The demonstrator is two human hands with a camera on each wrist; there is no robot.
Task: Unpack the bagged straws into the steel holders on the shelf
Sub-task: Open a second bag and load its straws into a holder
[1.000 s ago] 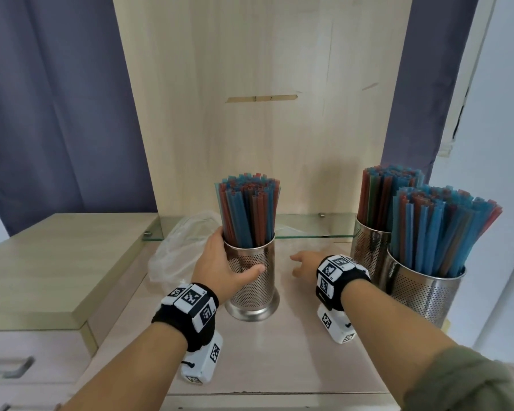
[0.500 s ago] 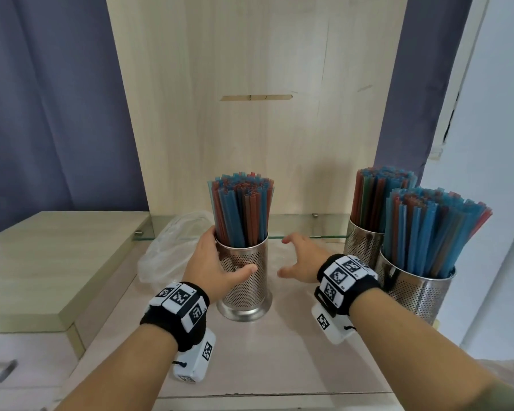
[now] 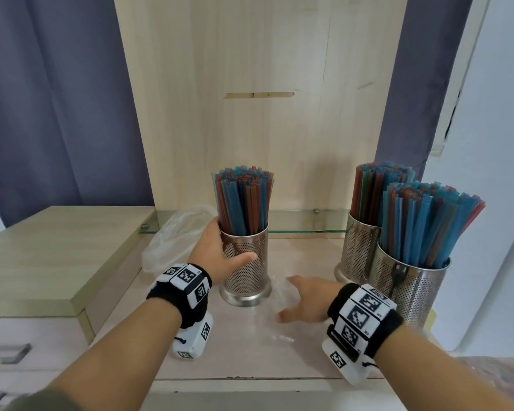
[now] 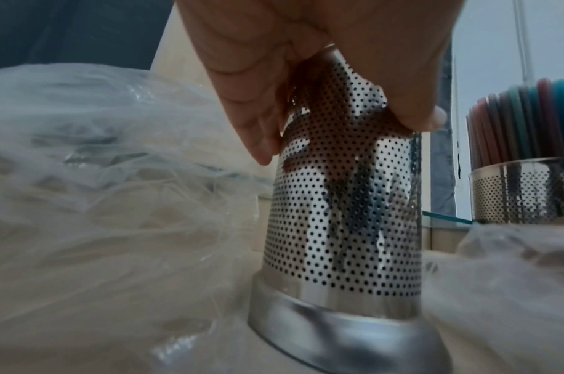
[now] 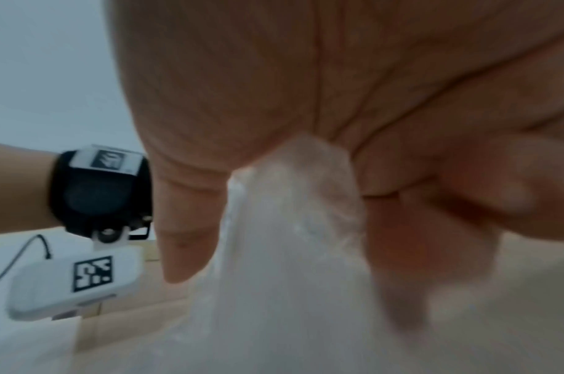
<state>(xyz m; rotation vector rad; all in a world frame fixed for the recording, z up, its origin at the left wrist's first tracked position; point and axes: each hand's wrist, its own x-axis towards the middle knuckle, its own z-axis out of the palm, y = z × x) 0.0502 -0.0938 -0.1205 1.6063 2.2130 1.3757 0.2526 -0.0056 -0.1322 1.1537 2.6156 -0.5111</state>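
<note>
The perforated steel holder point(image 3: 245, 264), rigid but top-heavy with straws point(image 3: 244, 200), is grasped mid-wall by the left hand point(image 3: 217, 256). A limp, slippery clear bag point(image 5: 284, 227) near the shelf's point(image 3: 250, 360) front edge is pinched by the right hand point(image 3: 306, 301); it is probably best gathered in a bunch.

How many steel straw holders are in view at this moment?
3. One middle holder gripped by the left hand; a rear right holder on the shelf; a front right holder just before it. Others may lie outside the frame.

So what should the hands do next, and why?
Probably lift the clear plastic bag away. The right hand pinches it low on the shelf, and it looks empty. The left hand grips the middle holder, already packed with straws, so it shouldn't tip.
</note>
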